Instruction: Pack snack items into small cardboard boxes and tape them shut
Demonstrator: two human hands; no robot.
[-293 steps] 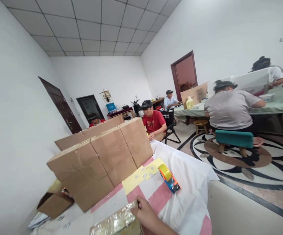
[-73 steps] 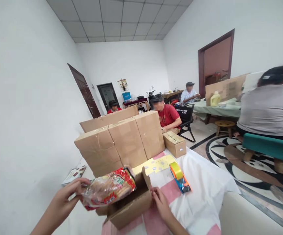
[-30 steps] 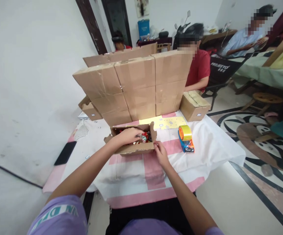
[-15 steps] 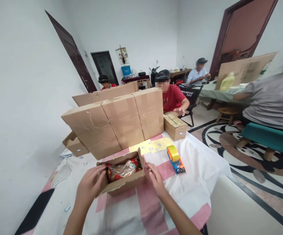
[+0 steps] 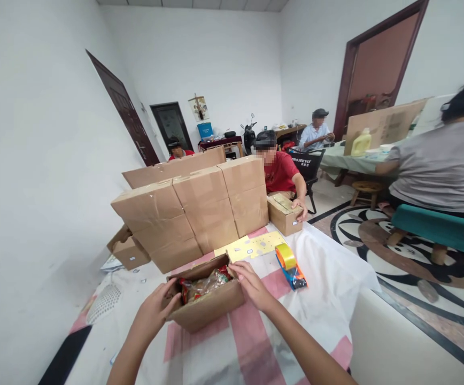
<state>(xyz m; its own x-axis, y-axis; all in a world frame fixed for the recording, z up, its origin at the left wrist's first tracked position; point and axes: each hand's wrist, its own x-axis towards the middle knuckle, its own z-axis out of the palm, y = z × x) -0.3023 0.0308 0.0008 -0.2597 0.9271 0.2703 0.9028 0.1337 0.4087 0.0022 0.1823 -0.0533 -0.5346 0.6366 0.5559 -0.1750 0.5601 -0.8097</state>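
An open cardboard box [image 5: 210, 312] sits near me on the cloth-covered table, tilted slightly in view. Inside it lie red and clear plastic packets [image 5: 210, 283]; their contents are hard to make out. My left hand [image 5: 154, 310] grips the box's left end, thumb and fingers on either side of its edge. At the opposite end, the fingers of my right hand [image 5: 253, 286] close on the upper right edge. To the right of that hand rests a tape dispenser [image 5: 296, 277] with a roll of yellow tape [image 5: 286, 255].
Taped cardboard [image 5: 192, 214] forms a wall across the table. Behind its right end, a co-worker in red has a hand [image 5: 300, 207] on a closed box [image 5: 284, 219]. Another open box [image 5: 130, 252] stands at left. A yellow perforated sheet [image 5: 252, 246] lies before the wall.
My fingers have closed onto the box's ends, and its flaps now stand more upright. The co-worker's hand has come down onto the closed box. The whole view has shifted.
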